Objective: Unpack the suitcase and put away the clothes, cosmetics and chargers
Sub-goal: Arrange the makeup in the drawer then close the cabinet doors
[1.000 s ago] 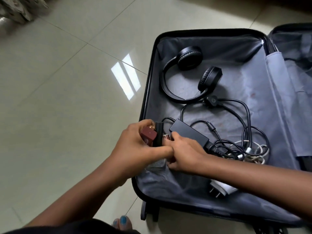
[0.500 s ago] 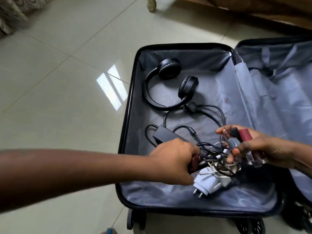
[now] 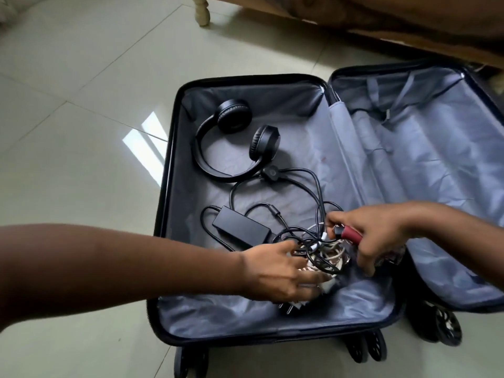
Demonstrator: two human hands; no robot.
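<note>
Grey lining covers both halves of the suitcase point(image 3: 174, 203), which lies open on the tiled floor point(image 3: 81, 105) with its wheels toward the camera. In the left half, black headphones point(image 3: 234, 143) lie near the far end, their band curving toward the left wall and the two cups facing up and to the right. Below them a black power brick point(image 3: 241, 230) lies flat, its long axis running from upper left to lower right, with its cord looping up toward a black plug point(image 3: 272, 174) just beside the headband. At the brick's lower-right end sits a tangle of black and white cables point(image 3: 321, 249).

The left hand point(image 3: 278, 274) reaches in from the left, fingers spread and nearly straight, resting on the near edge of the tangle and over a white charger point(image 3: 297, 305) of which only a small part shows; I cannot tell whether it grips anything. The right hand point(image 3: 379, 238) comes in from the right, fingers curled round a dark red tube point(image 3: 351, 236) whose long axis points up and left toward the cables, a dark cap at that end. Something clear shows under that hand, too blurred to name.

A wooden furniture leg point(image 3: 201, 12) stands on the floor beyond the case.
</note>
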